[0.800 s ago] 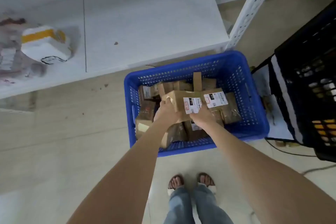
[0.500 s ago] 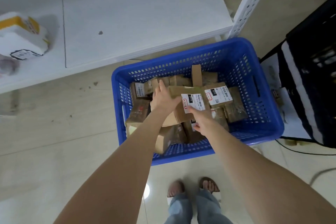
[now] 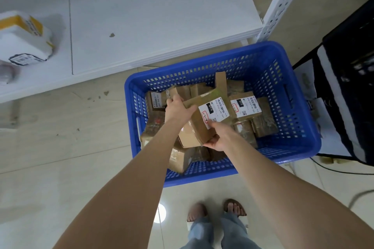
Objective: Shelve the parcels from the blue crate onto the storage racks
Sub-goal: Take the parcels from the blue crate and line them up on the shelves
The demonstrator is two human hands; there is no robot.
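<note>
A person stands over a blue crate (image 3: 299, 147) on the floor. The crate is full of brown parcels. Both hands hold one cardboard box (image 3: 200, 125) tipped up above the other parcels, near the middle of the crate. The left hand (image 3: 178, 109) grips the box's far left edge. The right hand (image 3: 220, 137) is wrapped around its near corner, with the thumb on the white label (image 3: 214, 112). Another labelled parcel (image 3: 245, 108) lies just beside it, toward the crate's right wall. A white shelf (image 3: 151, 16) sits past the crate's far edge, and a white and yellow package (image 3: 24, 36) rests at its left end.
</note>
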